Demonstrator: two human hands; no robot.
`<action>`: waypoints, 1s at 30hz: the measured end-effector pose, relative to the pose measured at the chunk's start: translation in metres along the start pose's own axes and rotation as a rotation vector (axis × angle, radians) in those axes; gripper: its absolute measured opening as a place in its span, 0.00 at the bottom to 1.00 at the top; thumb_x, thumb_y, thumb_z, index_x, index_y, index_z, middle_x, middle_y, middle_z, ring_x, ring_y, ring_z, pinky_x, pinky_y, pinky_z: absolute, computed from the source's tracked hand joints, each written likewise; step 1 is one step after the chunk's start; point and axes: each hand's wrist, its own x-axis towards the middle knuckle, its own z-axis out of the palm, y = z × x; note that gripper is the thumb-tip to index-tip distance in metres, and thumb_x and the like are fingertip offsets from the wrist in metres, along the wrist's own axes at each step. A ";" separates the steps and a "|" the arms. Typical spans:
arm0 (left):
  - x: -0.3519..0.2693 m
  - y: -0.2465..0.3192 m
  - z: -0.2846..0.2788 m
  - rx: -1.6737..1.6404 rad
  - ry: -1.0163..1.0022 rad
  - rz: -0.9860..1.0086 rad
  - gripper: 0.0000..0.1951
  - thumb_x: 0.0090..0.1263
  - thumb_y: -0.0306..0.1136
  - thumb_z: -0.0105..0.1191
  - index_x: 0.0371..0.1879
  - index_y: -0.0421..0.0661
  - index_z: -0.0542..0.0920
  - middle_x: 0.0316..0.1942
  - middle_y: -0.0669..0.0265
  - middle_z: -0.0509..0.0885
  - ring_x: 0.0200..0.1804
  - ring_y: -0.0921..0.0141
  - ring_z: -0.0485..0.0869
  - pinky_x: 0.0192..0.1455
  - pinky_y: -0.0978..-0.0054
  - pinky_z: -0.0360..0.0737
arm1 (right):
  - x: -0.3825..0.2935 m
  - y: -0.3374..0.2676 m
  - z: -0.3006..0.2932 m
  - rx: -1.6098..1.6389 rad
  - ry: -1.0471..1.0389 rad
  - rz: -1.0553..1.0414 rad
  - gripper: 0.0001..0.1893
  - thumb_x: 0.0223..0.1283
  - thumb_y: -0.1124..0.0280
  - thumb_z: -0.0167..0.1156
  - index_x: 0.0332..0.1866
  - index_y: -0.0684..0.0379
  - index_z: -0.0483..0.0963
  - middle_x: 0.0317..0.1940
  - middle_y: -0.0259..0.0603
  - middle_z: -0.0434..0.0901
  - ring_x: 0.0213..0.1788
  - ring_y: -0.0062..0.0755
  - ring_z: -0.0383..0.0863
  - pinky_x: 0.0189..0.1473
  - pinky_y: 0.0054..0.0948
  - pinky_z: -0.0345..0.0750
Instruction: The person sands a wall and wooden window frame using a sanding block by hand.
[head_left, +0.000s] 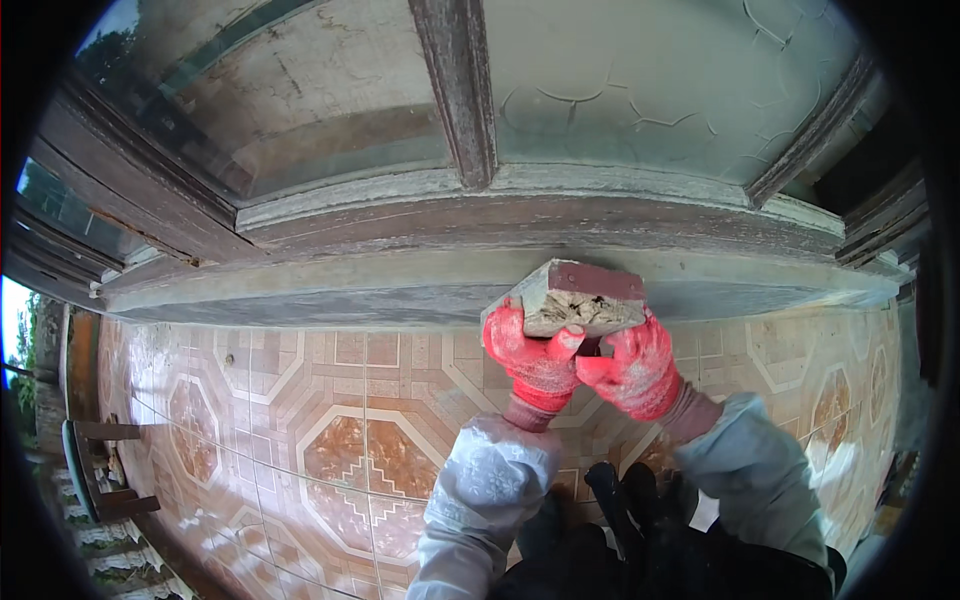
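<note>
Both my hands wear red gloves dusted with pale powder. Between them they hold a worn wooden block (585, 311) with a strip of dark red, gritty-looking sheet, perhaps sandpaper, wrapped over its top and end. My left hand (529, 349) grips the block's left side, the thumb on its near edge. My right hand (634, 367) holds its right end. The block is at the ledge (375, 274) below a weathered wooden window frame (540, 217); whether its underside touches the ledge is hidden.
Glass panes (660, 97) rise beyond the frame, parted by a wooden upright (457, 90). Patterned floor tiles (367, 465) lie below the ledge. A small stool or chair-like frame (97, 469) stands at the far left. My legs and dark footwear are at the bottom.
</note>
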 end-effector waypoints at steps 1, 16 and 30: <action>0.000 -0.003 -0.007 0.013 -0.053 0.043 0.39 0.67 0.51 0.58 0.68 0.39 0.56 0.61 0.45 0.65 0.62 0.53 0.67 0.64 0.49 0.64 | -0.003 -0.004 -0.002 0.000 0.008 0.000 0.14 0.44 0.70 0.72 0.38 0.44 0.80 0.48 0.43 0.74 0.54 0.50 0.76 0.49 0.48 0.77; -0.001 0.067 0.024 0.098 -0.113 0.076 0.53 0.54 0.42 0.73 0.72 0.42 0.48 0.64 0.43 0.61 0.62 0.52 0.68 0.60 0.52 0.70 | -0.033 -0.049 0.011 0.301 0.422 0.814 0.23 0.54 0.77 0.63 0.55 0.63 0.67 0.57 0.55 0.71 0.55 0.56 0.76 0.57 0.40 0.75; 0.078 0.134 -0.009 -0.065 -0.886 0.497 0.25 0.60 0.28 0.63 0.58 0.47 0.75 0.60 0.48 0.72 0.57 0.49 0.75 0.58 0.54 0.76 | 0.020 -0.010 0.020 0.793 1.434 0.998 0.57 0.42 0.66 0.73 0.76 0.65 0.42 0.59 0.49 0.65 0.63 0.39 0.67 0.65 0.37 0.66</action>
